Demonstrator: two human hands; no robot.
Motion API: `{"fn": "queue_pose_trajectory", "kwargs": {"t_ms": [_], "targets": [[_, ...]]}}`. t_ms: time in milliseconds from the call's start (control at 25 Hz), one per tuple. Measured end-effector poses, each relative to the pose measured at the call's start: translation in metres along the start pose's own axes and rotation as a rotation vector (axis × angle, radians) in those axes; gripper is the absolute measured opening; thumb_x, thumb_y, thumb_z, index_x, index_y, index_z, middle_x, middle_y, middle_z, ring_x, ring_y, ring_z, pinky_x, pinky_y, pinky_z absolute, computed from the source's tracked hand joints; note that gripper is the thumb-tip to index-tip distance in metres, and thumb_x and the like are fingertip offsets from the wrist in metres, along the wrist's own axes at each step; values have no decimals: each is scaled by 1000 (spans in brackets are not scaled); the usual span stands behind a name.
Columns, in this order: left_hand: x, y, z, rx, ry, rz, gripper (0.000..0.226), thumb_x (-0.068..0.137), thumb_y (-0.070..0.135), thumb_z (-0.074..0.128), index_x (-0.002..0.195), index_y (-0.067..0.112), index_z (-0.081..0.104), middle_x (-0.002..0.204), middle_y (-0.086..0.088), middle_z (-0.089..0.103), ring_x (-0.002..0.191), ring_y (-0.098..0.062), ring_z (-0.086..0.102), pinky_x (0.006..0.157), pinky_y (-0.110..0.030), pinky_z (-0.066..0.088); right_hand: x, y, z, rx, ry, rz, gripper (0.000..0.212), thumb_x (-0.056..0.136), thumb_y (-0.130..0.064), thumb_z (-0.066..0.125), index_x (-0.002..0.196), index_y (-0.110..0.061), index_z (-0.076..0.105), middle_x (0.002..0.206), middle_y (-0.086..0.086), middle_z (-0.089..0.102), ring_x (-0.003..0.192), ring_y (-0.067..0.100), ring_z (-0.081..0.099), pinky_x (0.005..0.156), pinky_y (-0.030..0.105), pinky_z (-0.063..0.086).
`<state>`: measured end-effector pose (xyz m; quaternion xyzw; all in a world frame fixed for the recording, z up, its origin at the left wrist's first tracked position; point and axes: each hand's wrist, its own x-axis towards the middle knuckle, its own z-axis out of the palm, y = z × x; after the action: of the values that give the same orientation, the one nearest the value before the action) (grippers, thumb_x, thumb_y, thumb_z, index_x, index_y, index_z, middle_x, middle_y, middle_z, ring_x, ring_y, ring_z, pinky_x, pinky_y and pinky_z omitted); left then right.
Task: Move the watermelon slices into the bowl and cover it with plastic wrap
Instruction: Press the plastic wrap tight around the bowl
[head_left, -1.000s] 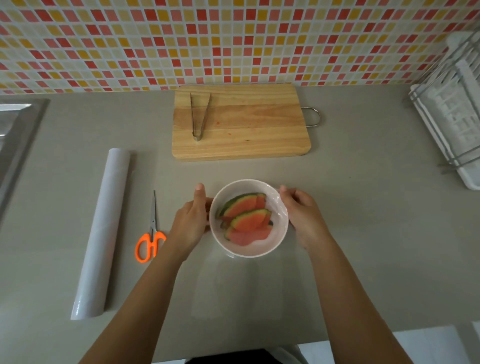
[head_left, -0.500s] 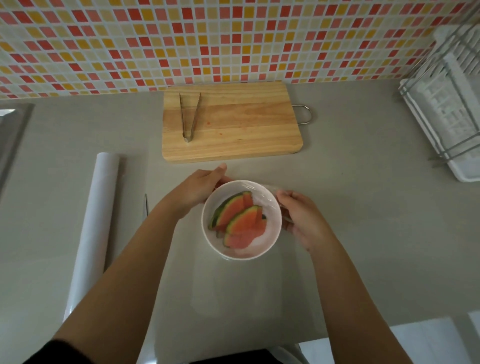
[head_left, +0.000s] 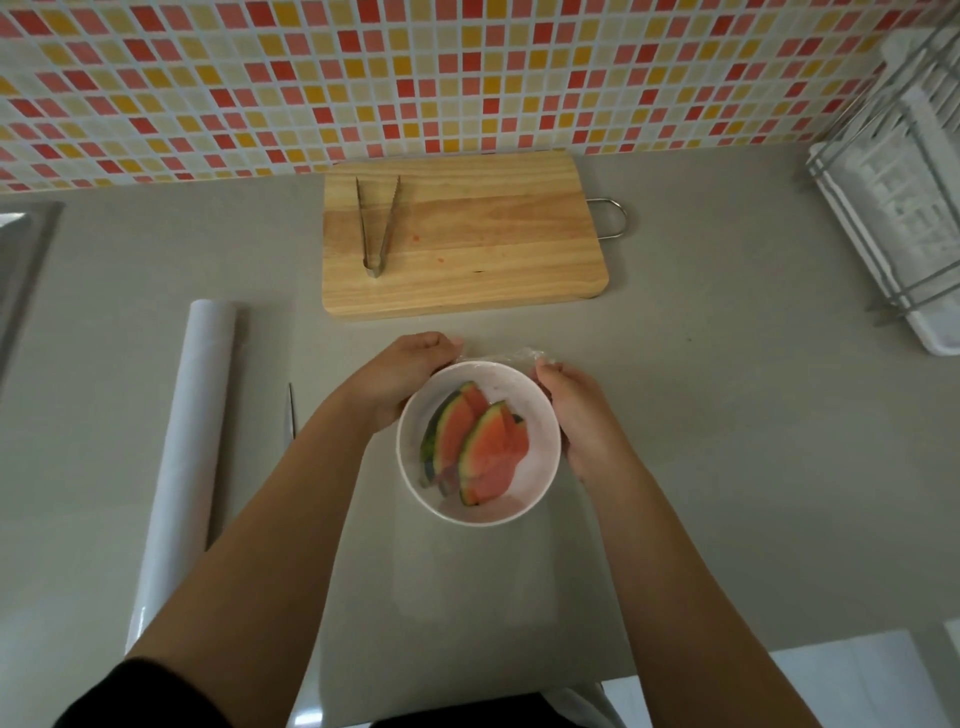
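A white bowl (head_left: 543, 467) on the grey counter holds several watermelon slices (head_left: 475, 449) under a sheet of clear plastic wrap (head_left: 511, 357), whose loose edge bunches at the bowl's far rim. My left hand (head_left: 402, 376) curls around the bowl's far-left rim, fingers pinching the wrap. Against the bowl's right side, my right hand (head_left: 576, 410) grips the wrap's bunched edge at the far-right rim.
A wooden cutting board (head_left: 462, 234) with metal tongs (head_left: 376, 223) lies beyond the bowl. The plastic wrap roll (head_left: 192, 436) lies at the left, with a scissor blade (head_left: 292, 408) showing beside my left forearm. A dish rack (head_left: 904, 197) stands at right, a sink edge (head_left: 21, 249) at far left.
My left hand has slid from the bowl's left side around to its far-left rim. My right hand has shifted up toward the far-right rim. The scissors' handles are now hidden by my left arm.
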<state>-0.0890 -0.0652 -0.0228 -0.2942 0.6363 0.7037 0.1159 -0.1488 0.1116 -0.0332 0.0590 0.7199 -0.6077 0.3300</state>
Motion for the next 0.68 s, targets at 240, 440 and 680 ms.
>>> {"fn": "queue_pose_trajectory", "kwargs": {"t_ms": [240, 440, 680], "targets": [[5, -6, 9, 29, 263, 59, 32, 100, 35, 39, 74, 18, 44, 65, 4, 48, 46, -4, 47, 45, -15, 42, 7, -5, 10, 74, 57, 136, 31, 88, -24, 46, 62, -18, 62, 51, -5, 62, 49, 13, 58, 50, 21, 44], [-1, 0, -1, -17, 178, -85, 50, 91, 58, 41, 72, 19, 66, 61, 4, 64, 50, -8, 61, 51, -20, 48, 14, -12, 1, 85, -71, 225, 38, 82, -47, 49, 66, -19, 68, 62, 2, 67, 57, 19, 64, 70, 33, 50], [-6, -4, 5, -67, 218, 62, 38, 94, 34, 53, 60, 17, 60, 49, 7, 55, 46, -10, 51, 54, -24, 43, 17, -12, 11, 128, -24, 198, 32, 88, -31, 51, 65, -19, 70, 58, -3, 67, 65, 19, 63, 69, 33, 47]]}}
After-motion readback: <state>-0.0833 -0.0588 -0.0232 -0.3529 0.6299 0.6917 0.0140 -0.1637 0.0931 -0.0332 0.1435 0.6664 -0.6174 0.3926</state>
